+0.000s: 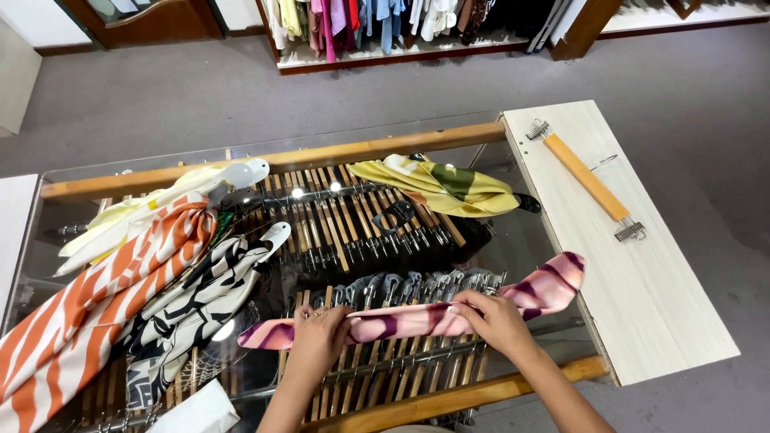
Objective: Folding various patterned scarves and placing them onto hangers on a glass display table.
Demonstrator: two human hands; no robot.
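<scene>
A long pink scarf with purple stripes (417, 319) lies folded into a narrow band across a glass counter top (513, 240). My left hand (319, 341) presses on its left part, fingers bent over the fabric. My right hand (496, 319) pinches the band further right, where the scarf's end (553, 285) runs up onto a pale wooden board (642, 297). Under the glass hang several wooden clip hangers (345, 224) on metal rails.
An orange-and-white striped scarf (88, 313), a black-and-white one (192, 305) and a pale yellow one (120, 216) lie at the left. A yellow-and-olive scarf (441, 186) sits at the back. A wooden clip hanger (587, 178) rests on the board. Clothes hang beyond the grey floor.
</scene>
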